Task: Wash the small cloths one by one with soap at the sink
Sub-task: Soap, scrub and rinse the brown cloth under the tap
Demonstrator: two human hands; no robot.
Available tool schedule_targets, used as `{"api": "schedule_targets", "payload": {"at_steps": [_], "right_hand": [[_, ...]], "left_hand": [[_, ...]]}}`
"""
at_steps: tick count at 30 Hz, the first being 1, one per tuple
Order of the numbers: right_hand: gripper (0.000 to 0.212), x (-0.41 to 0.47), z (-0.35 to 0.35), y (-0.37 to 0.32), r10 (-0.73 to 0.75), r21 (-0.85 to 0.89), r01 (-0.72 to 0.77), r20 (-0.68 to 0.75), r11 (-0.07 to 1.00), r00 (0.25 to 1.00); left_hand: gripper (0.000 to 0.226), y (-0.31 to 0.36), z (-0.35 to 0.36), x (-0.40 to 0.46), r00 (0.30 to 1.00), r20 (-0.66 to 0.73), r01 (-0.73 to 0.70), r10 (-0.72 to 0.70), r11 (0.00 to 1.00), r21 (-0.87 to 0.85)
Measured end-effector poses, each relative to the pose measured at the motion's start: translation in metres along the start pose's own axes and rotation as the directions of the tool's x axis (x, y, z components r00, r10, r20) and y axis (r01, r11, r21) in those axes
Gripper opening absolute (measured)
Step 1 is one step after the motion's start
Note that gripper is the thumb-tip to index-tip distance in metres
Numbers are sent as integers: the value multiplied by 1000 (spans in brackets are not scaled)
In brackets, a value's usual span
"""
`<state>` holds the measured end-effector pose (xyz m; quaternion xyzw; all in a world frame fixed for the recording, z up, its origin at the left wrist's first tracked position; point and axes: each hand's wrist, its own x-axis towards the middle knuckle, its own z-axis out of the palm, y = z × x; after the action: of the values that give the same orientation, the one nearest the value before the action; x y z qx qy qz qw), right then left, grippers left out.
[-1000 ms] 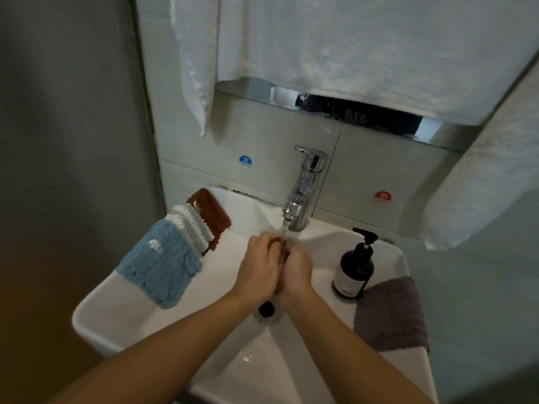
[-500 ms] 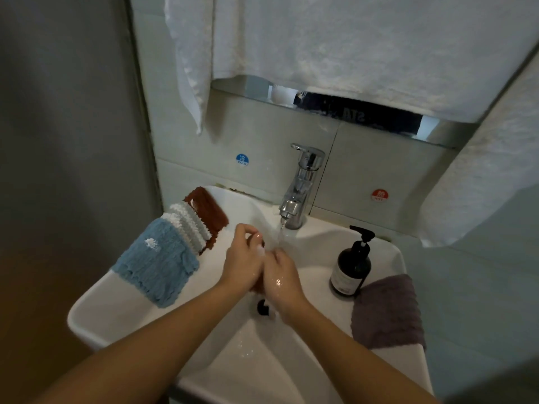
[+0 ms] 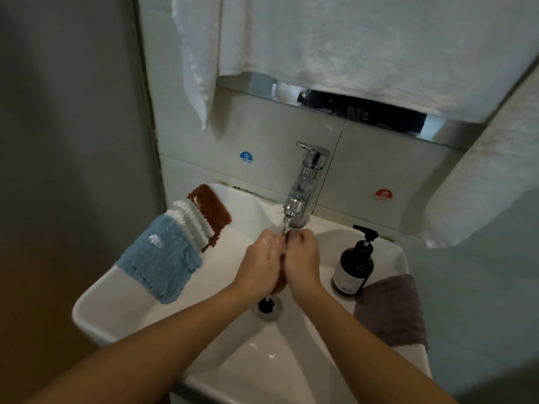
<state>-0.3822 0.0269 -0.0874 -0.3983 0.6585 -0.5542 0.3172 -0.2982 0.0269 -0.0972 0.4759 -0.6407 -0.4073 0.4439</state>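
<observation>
blue sticker (image 3: 246, 158) "COLD", red sticker (image 3: 383, 195) "HOT"

Two bare forearms, sleeveless, no rings or watch.

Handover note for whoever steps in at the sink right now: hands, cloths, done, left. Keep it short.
Left hand and right hand: both grip one brown cloth between them, under the running tap, over the drain.
Waiting cloths: blue cloth, white cloth and another brown cloth overlap on the sink's left rim.
Grey cloth lies on the right rim beside the soap bottle; washed or not, cannot tell.
Done: one cloth is wet and in hand.
Left: finish it, then wash the others one by one.
</observation>
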Motion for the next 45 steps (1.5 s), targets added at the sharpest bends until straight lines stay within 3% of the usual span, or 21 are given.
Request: {"api": "schedule_targets", "payload": {"at_steps": [2, 4, 6, 8, 11, 14, 16, 18, 20, 23, 26, 27, 31, 32, 34, 36, 37, 40, 42, 45], "right_hand": [[18, 8, 5, 1, 111, 54, -107, -66, 993, 992], [23, -4, 9, 2, 150, -11, -149, 110, 989, 983], [26, -16, 1, -3, 192, -19, -197, 330, 980, 924], [24, -15, -5, -15, 147, 29, -173, 401, 984, 904], [23, 5, -3, -10, 188, 271, -223, 149, 937, 971], [28, 19, 8, 2, 360, 602, -310, 40, 736, 932], [26, 14, 12, 6, 332, 467, -312, 40, 827, 942], [25, -1, 16, 9, 226, 163, -238, 89, 958, 970], [23, -13, 14, 8, 128, -54, -121, 175, 991, 976], [26, -1, 1, 1, -5, -184, 44, 211, 982, 978], [25, 10, -1, -5, -39, -126, 37, -12, 991, 999], [23, 6, 1, -5, -40, -116, 38, -21, 992, 999], [26, -13, 3, 7, -71, -288, 183, 359, 940, 931], [28, -7, -2, 7, -68, -343, 203, 369, 917, 927], [31, 11, -8, 7, -49, -389, 141, 238, 910, 970], [31, 17, -7, 4, 17, -303, 1, 58, 953, 998], [32, 13, -4, 3, 60, -202, -52, 37, 978, 997], [28, -12, 4, -1, 34, -60, -22, 215, 998, 976], [27, -17, 1, -3, -36, -50, 52, 275, 997, 961], [25, -2, 1, -3, -27, -2, 27, -49, 1000, 998]], "left_hand": [[22, 4, 5, -4, 999, 31, 23, -22, 999, -44], [21, -2, 1, 5, 995, -99, 31, -33, 999, -18], [24, -8, -7, 14, 977, -205, 58, -56, 998, 1], [26, -9, -9, 17, 973, -222, 65, -71, 997, -37], [19, -7, 0, 14, 991, -126, 32, -53, 987, -160], [11, -10, 4, 10, 1000, -20, -21, 18, 984, -176], [11, -12, 6, 8, 999, -45, -31, 27, 996, -87], [9, -11, 1, 10, 992, -127, 0, -3, 1000, -21], [13, -11, -7, 14, 982, -185, 33, -40, 999, -38], [23, 3, -7, 7, 985, -161, 38, -59, 990, -133], [23, 14, 5, 2, 995, -41, 80, -92, 968, -240], [21, 14, 3, 4, 993, -51, 90, -105, 967, -237], [16, 1, -14, 15, 973, -218, 59, -79, 993, -98], [16, 3, -13, 13, 980, -182, 55, -76, 991, -121], [17, 8, -7, 10, 994, -65, 67, -84, 973, -220], [18, 12, -2, 9, 997, -1, 76, -78, 972, -221], [17, 11, -2, 10, 996, 4, 85, -86, 972, -218], [13, 1, -9, 16, 988, -142, 54, -65, 995, -79], [13, 0, -11, 13, 991, -131, 21, -27, 999, -43], [15, 6, -1, 3, 1000, 24, 7, -4, 994, -109]]}}
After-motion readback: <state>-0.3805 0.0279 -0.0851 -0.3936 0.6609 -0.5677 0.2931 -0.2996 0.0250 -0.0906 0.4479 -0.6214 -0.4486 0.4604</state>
